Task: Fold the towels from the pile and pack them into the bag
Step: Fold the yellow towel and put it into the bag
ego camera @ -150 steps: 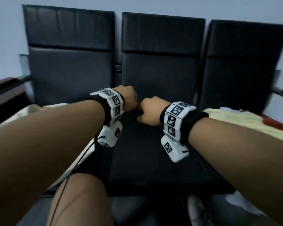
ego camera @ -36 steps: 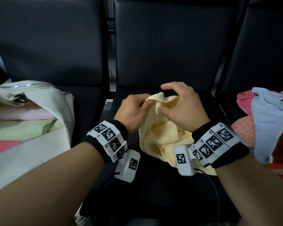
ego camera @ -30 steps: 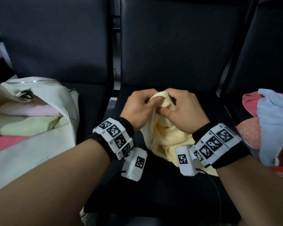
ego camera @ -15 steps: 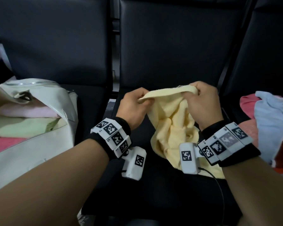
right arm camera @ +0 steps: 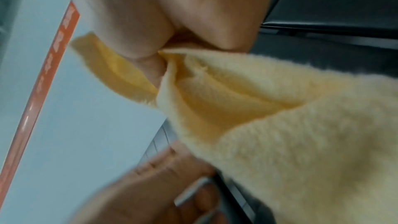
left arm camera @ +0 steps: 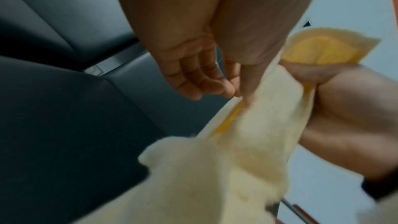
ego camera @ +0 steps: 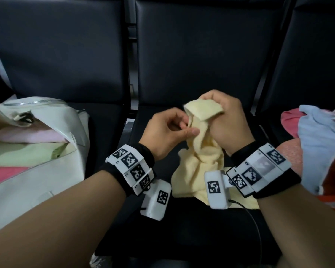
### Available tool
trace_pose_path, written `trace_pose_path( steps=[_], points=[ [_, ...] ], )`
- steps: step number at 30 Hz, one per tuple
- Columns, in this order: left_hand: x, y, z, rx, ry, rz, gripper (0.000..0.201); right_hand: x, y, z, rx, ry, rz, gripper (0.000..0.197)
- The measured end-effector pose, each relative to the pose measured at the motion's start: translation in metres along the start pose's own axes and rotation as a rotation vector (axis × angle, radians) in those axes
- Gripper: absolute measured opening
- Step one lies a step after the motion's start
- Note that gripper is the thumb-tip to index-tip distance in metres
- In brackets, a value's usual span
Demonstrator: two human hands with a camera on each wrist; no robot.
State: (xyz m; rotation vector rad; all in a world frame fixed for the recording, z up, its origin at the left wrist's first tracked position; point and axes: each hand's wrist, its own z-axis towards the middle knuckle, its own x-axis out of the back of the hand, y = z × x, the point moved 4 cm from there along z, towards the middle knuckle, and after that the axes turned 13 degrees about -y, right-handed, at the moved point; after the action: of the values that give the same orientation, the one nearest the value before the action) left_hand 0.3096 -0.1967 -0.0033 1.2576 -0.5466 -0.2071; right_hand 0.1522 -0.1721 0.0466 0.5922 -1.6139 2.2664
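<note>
seats: three black padded seats (ego camera: 191, 55) in a row, backrests across the top from 10 to 2 o'clock; work happens on the middle seat pan (ego camera: 182, 229)
bag: cream-white bag (ego camera: 37, 171) on the left seat at 9 o'clock, mouth open, zipper edge showing along its top (folded towels already inside)
packed towels: pink towel (ego camera: 27, 135) on top, pale green towel (ego camera: 17, 153) under it, a red-pink one (ego camera: 2, 174) lowest, all stacked flat in the bag
pile: at 3 o'clock on the right seat, light blue towel (ego camera: 317, 144) draped over pink and coral-red cloth (ego camera: 290, 151); lower layers hard to separate
yellow towel: pale yellow towel (ego camera: 199, 167) at centre, bunched, upper end lifted off the seat, lower part resting on the middle seat pan toward 5 o'clock; partly behind the right wrist unit
right hand: right hand (ego camera: 228, 120) just past centre at 1 o'clock, fingers curled tight round the towel's top corner, corner flap sticking out over the knuckles; wrist view confirms the clamp (right arm camera: 150, 40)
left hand: left hand (ego camera: 166, 130) at centre, touching the right; thumb and fingertips narrow, pinching the towel's edge just below the right hand's hold (left arm camera: 215, 77) (blurry in the wrist view)
wrist units: white tagged bands with camera blocks on both wrists (ego camera: 132, 169) (ego camera: 259, 171), at 6 o'clock of each hand
</note>
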Motion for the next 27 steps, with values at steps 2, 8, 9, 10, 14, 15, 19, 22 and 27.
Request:
trace_pose_path(
  steps=[2,8,9,10,14,15,19,22,27],
  points=[
    [-0.001,-0.009,0.0,0.068,0.018,0.172,0.014,0.006,-0.001,-0.001,0.023,0.078,0.141,0.006],
    [-0.008,-0.002,0.001,0.047,-0.028,0.068,0.02,0.004,-0.002,-0.002,-0.048,0.032,0.319,0.029],
    [-0.012,-0.004,0.001,0.039,-0.073,0.076,0.025,0.002,-0.004,-0.003,-0.06,0.0,0.333,0.033],
    [-0.015,-0.005,0.0,0.044,-0.106,0.098,0.026,0.0,-0.005,-0.003,-0.065,-0.034,0.346,0.033],
    [-0.01,-0.011,0.001,0.112,-0.077,0.182,0.016,-0.002,-0.01,-0.003,-0.006,-0.086,0.407,0.018],
    [-0.007,-0.011,0.001,0.099,-0.052,0.172,0.017,-0.001,-0.009,-0.002,0.006,-0.061,0.353,0.013],
    [0.0,-0.006,0.002,0.018,0.045,0.127,0.025,0.0,0.004,-0.001,-0.07,-0.054,0.092,0.031],
    [-0.003,-0.001,0.001,-0.016,0.049,0.122,0.014,-0.016,0.006,-0.003,-0.152,-0.268,0.033,0.048],
    [0.002,0.005,-0.001,-0.014,0.09,0.175,0.024,-0.016,0.006,-0.001,-0.173,-0.108,-0.011,0.02]
  ],
)
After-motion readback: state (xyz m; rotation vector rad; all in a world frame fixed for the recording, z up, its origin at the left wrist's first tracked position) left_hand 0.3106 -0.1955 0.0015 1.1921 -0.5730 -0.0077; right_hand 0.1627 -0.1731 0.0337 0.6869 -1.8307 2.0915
